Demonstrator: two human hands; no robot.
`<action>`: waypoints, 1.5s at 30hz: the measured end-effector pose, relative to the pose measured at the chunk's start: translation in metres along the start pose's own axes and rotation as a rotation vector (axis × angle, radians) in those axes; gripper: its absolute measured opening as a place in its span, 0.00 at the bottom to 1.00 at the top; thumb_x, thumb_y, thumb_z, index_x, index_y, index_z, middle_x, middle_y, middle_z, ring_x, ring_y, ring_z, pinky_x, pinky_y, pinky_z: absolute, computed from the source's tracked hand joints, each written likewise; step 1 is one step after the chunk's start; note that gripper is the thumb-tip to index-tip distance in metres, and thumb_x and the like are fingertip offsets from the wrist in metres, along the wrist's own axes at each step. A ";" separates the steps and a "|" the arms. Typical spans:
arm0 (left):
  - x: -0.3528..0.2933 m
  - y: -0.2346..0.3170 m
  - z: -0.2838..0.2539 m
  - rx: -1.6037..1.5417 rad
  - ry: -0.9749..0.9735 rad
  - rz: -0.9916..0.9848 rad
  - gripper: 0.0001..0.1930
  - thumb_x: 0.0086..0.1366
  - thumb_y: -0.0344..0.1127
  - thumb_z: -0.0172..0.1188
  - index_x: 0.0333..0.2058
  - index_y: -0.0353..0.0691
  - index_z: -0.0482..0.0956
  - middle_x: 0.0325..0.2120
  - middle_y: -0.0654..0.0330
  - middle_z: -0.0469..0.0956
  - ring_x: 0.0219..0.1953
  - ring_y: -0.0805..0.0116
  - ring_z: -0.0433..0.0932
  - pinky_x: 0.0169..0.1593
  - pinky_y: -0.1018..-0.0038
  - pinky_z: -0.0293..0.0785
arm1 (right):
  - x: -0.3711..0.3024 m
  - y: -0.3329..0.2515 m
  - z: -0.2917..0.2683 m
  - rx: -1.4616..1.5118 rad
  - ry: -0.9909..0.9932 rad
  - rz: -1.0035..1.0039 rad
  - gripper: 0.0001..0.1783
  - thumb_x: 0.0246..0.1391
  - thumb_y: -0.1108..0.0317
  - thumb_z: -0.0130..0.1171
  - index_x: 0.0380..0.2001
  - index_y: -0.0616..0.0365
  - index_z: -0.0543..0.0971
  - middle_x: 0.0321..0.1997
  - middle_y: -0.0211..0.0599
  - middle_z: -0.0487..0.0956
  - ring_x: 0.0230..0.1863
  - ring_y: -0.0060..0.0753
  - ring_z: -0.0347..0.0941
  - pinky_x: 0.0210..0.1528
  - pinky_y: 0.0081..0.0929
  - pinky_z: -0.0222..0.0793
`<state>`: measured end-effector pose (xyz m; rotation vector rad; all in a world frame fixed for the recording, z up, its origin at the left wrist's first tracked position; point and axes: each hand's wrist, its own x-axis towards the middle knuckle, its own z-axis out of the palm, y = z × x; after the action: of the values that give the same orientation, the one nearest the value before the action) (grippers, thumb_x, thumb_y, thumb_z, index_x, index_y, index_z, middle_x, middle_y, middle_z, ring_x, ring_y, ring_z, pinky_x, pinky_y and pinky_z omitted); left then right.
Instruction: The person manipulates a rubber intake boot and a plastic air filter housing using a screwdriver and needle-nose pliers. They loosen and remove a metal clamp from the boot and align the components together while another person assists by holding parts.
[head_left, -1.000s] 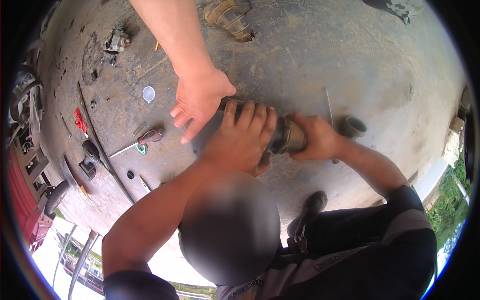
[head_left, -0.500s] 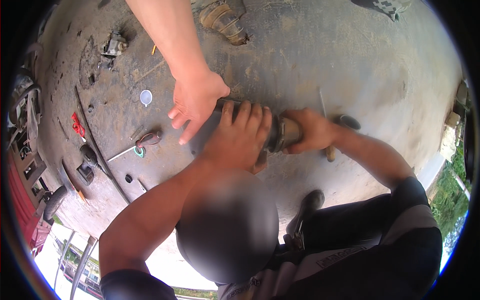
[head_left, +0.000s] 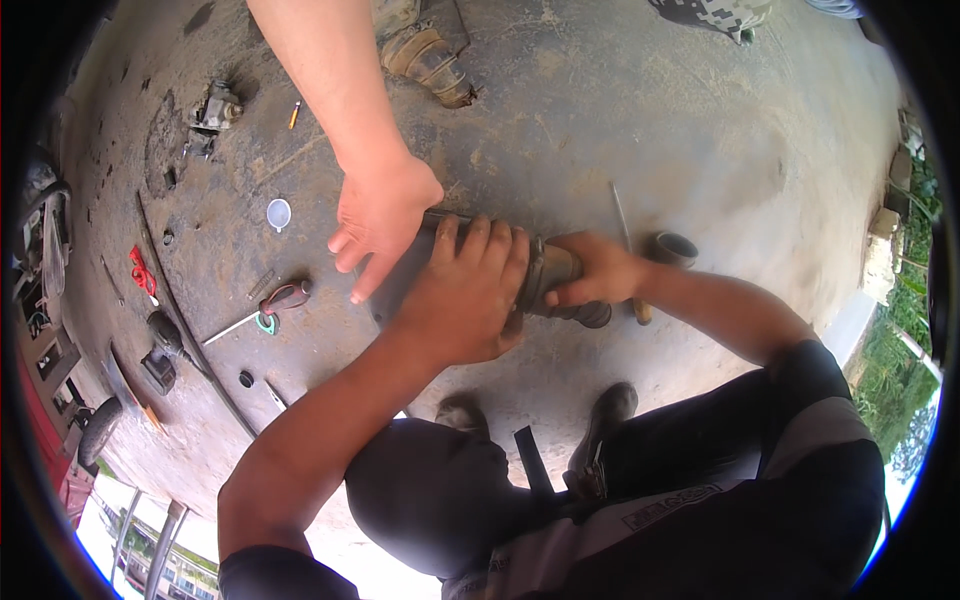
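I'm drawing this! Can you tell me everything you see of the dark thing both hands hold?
The dark part looks like dull grey-black plastic, wide and smooth at the left. Held crosswise, it ends at the right in a ringed collar and brownish tube. The left hand lies over its middle; the right hand grips the tube. Another person's hand is at its left end, touch unclear.

Stained grey floor (head_left: pixel 600 130), bright daylight

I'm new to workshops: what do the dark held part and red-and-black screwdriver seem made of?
Dark part: perhaps plastic, given its dull, smooth surface; painted metal is possible. Screwdriver: shaft likely steel, bright and silvery; handle probably plastic, from its two colours, finish unclear.
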<state>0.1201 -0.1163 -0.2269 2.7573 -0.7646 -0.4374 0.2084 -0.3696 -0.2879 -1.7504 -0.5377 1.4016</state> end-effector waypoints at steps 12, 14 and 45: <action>0.002 0.001 -0.002 0.008 0.002 -0.050 0.52 0.49 0.59 0.74 0.66 0.30 0.68 0.62 0.45 0.71 0.68 0.47 0.66 0.73 0.45 0.55 | -0.038 -0.049 0.047 -0.651 0.368 0.029 0.55 0.43 0.57 0.81 0.71 0.58 0.60 0.63 0.55 0.75 0.58 0.63 0.79 0.58 0.48 0.79; 0.003 0.001 -0.002 -0.002 0.015 -0.049 0.52 0.49 0.58 0.74 0.66 0.30 0.68 0.62 0.45 0.70 0.68 0.46 0.66 0.73 0.45 0.56 | -0.035 -0.041 0.053 -0.585 0.410 0.062 0.53 0.44 0.59 0.80 0.70 0.58 0.62 0.61 0.56 0.76 0.58 0.64 0.78 0.58 0.49 0.78; -0.005 0.009 0.005 -0.057 0.138 0.032 0.51 0.47 0.53 0.77 0.65 0.31 0.67 0.60 0.45 0.71 0.67 0.46 0.67 0.74 0.46 0.55 | -0.005 0.023 -0.008 0.557 -0.507 0.151 0.37 0.57 0.48 0.76 0.58 0.67 0.78 0.49 0.46 0.85 0.51 0.41 0.83 0.59 0.42 0.78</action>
<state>0.1104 -0.1215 -0.2277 2.6853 -0.7487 -0.2552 0.2110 -0.3895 -0.3029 -1.0070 -0.2349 1.8965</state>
